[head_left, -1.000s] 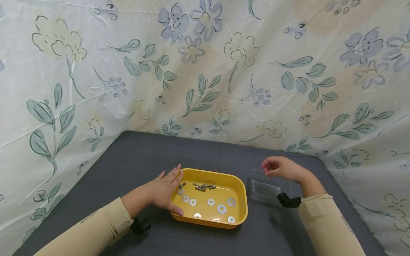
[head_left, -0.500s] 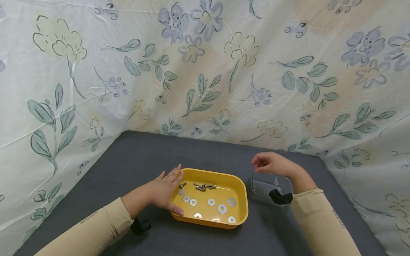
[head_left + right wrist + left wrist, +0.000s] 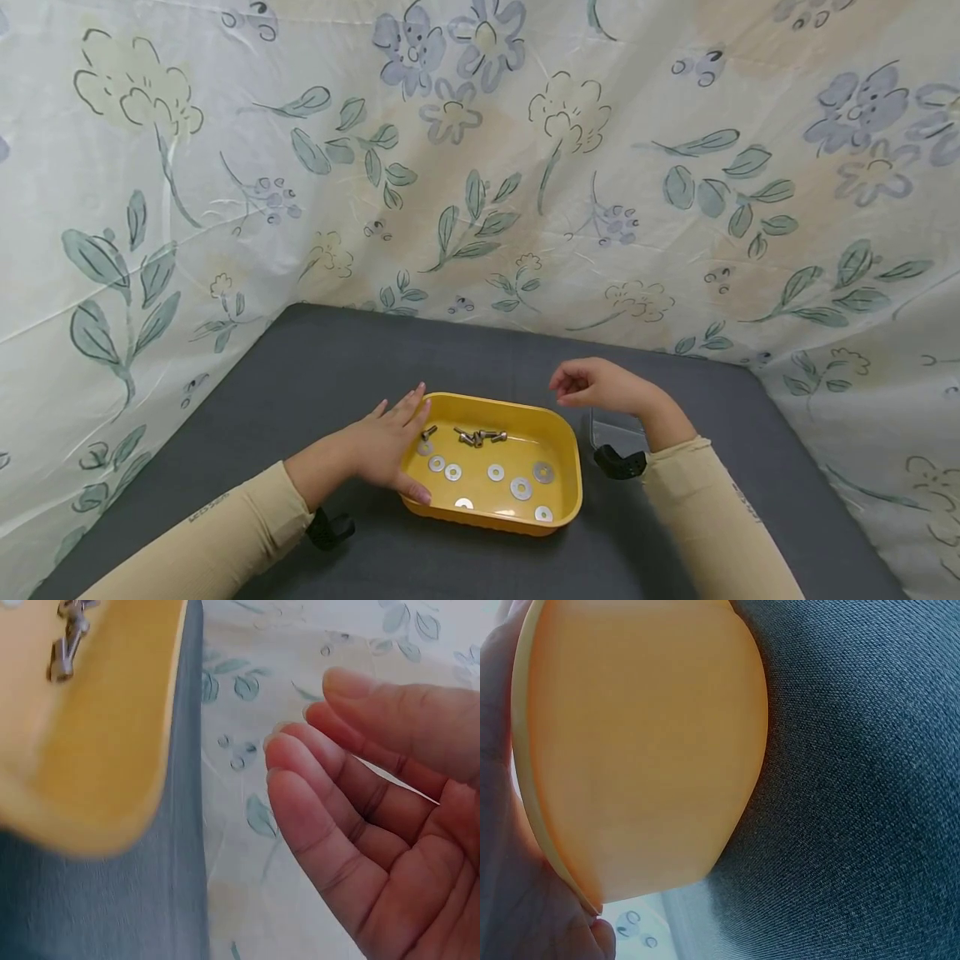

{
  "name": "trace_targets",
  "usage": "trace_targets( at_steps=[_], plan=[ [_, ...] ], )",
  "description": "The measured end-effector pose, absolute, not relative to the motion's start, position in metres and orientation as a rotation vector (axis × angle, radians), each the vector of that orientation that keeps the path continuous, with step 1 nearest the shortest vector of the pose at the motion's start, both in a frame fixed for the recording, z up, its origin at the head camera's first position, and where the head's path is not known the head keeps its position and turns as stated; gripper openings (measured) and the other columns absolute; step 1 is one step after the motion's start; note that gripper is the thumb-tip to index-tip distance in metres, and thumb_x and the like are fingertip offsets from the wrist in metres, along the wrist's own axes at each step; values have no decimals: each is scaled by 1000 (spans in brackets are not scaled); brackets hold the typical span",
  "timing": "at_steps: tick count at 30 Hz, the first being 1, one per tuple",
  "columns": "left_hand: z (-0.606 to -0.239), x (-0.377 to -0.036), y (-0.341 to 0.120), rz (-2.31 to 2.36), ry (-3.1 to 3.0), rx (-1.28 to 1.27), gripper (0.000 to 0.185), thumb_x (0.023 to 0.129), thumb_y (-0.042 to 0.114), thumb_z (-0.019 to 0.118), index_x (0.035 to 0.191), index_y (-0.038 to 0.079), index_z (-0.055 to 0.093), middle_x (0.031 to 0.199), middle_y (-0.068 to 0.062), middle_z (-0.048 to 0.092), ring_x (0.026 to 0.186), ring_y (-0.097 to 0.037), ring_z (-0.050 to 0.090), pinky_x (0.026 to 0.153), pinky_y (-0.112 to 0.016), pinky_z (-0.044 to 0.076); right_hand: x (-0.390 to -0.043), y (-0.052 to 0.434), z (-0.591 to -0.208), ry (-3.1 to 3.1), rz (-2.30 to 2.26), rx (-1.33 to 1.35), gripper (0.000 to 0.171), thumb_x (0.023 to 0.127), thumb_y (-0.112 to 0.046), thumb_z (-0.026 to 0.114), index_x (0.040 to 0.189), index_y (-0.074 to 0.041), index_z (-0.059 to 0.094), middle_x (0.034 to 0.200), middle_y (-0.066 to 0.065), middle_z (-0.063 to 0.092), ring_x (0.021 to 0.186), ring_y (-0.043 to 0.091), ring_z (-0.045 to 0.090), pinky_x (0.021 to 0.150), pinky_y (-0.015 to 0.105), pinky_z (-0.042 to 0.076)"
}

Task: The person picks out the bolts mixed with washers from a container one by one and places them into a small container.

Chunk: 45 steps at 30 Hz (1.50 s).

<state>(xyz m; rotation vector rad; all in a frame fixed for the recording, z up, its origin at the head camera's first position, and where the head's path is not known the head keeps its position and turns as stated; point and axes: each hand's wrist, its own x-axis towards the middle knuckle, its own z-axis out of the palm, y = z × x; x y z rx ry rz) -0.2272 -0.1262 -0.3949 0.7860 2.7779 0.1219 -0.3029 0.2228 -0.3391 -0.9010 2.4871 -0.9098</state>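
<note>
A yellow tray (image 3: 573,467) sits on the grey table top and holds several flat washers (image 3: 520,487) and a small heap of bolts (image 3: 476,437). My left hand (image 3: 390,450) rests against the tray's left side, fingers straight along the rim and thumb by the near left corner. The left wrist view shows the tray wall (image 3: 637,750) close up against my palm (image 3: 510,885). My right hand (image 3: 581,385) hovers empty above the tray's far right corner with loosely bent fingers. In the right wrist view its palm (image 3: 360,810) is bare beside the tray's edge (image 3: 105,750).
A clear plastic container (image 3: 617,432) stands just right of the tray, partly hidden by my right wrist. The grey table surface (image 3: 375,358) is walled at the back and sides by a floral cloth (image 3: 480,167).
My right hand has moved left, from over the clear container to above the tray's far right corner. My left hand and the tray have stayed put.
</note>
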Motion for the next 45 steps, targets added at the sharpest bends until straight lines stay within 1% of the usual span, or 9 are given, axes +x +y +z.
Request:
trace_targets(
  at_steps=[6,10,19,24,26,33,39,45],
  plan=[
    [-395,-227,-126,124,2777,793,129,56,84,53,147,7,6,152,-7,-14,140,-22,-2,109,-52,8,-303,202,-348,2450,-897,-938,14,86,-14,64,99,-9,63,88,2,61,78,18,56,70,28,50],
    [-395,-227,-126,124,2775,792,129,55,85,51,148,8,5,152,-8,-14,140,-22,-3,109,-52,8,-304,190,-356,2433,-859,-942,15,86,-13,64,100,-6,64,89,3,62,79,17,57,73,27,50],
    [-396,-227,-128,119,2784,803,129,55,86,51,148,8,4,152,-8,-14,140,-23,-2,109,-53,8,-300,169,-368,2315,-810,-949,24,88,-12,61,110,-3,63,104,10,64,91,13,60,81,28,49],
    [-398,-228,-127,116,2782,804,130,54,86,50,148,9,3,152,-7,-14,140,-22,-2,109,-53,9,-297,164,-376,2253,-785,-919,29,87,-11,62,114,-1,61,109,10,64,96,15,61,83,29,49],
    [-399,-228,-127,113,2780,803,130,54,86,50,148,8,3,152,-8,-14,140,-23,-2,109,-53,9,-296,163,-378,2243,-773,-902,33,86,-11,63,117,-1,60,112,11,63,99,18,60,84,30,49],
    [-396,-228,-127,124,2784,805,130,55,85,51,147,7,5,152,-8,-13,140,-23,-1,108,-53,9,-294,158,-383,2290,-684,-902,44,86,-15,64,128,-5,54,126,8,56,113,22,54,93,36,44],
    [-396,-228,-127,127,2778,808,130,55,86,50,148,8,4,152,-8,-14,140,-23,-2,108,-53,9,-294,155,-388,2313,-555,-908,43,86,-18,64,127,-7,55,124,5,57,112,20,53,95,37,42],
    [-397,-228,-127,127,2777,810,130,54,87,49,148,8,3,152,-8,-15,140,-23,-3,108,-53,9,-294,153,-391,2287,-561,-898,38,85,-14,65,122,-7,58,115,4,60,106,18,57,90,32,45]
  ],
)
